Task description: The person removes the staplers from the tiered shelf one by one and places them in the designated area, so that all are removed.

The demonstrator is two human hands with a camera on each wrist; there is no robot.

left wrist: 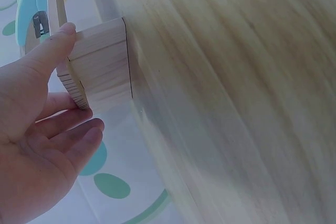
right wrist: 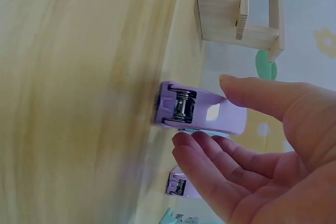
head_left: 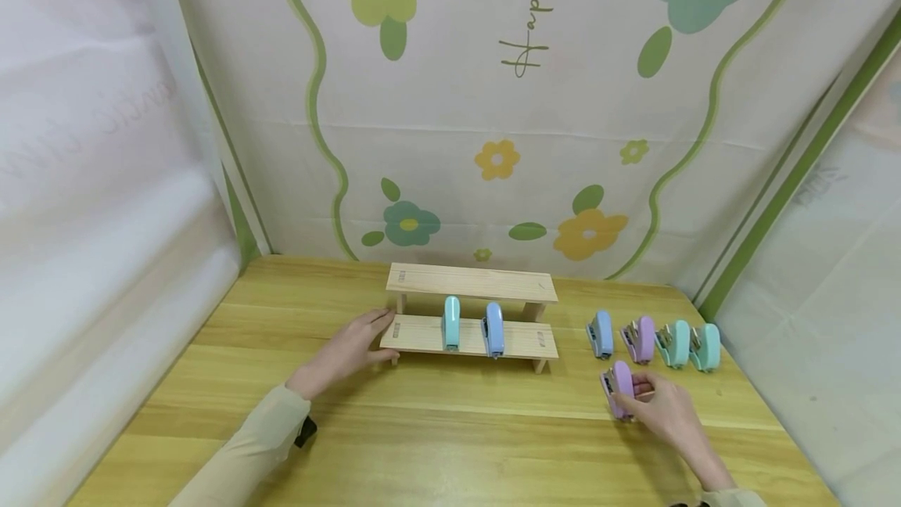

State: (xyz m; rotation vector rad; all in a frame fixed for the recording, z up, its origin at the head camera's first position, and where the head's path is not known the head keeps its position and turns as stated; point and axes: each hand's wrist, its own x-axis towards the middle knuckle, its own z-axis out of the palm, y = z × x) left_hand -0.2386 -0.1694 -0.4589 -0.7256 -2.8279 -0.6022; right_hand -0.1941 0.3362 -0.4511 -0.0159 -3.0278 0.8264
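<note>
A two-step wooden stand (head_left: 418, 335) stands near the back of the table. My left hand (head_left: 352, 346) grips the left end of its lower board, thumb at the front edge and fingers towards the back; the left wrist view shows the thumb (left wrist: 62, 38) on the board's edge. Upright on that lower board are a mint stapler (head_left: 451, 323) and a blue stapler (head_left: 494, 329). To the right, my right hand (head_left: 665, 405) holds a purple stapler (head_left: 621, 390) between thumb and fingers. In the right wrist view this stapler (right wrist: 215, 111) stands on end close to the tabletop.
Behind the right hand stand another blue stapler (head_left: 601, 335), another purple stapler (head_left: 639, 339) and two mint staplers (head_left: 676, 344) in a row. The stand's upper board (head_left: 472, 282) is bare. A flower-printed cloth (head_left: 436, 116) hangs behind the wooden table (head_left: 450, 444), with cloth at both sides.
</note>
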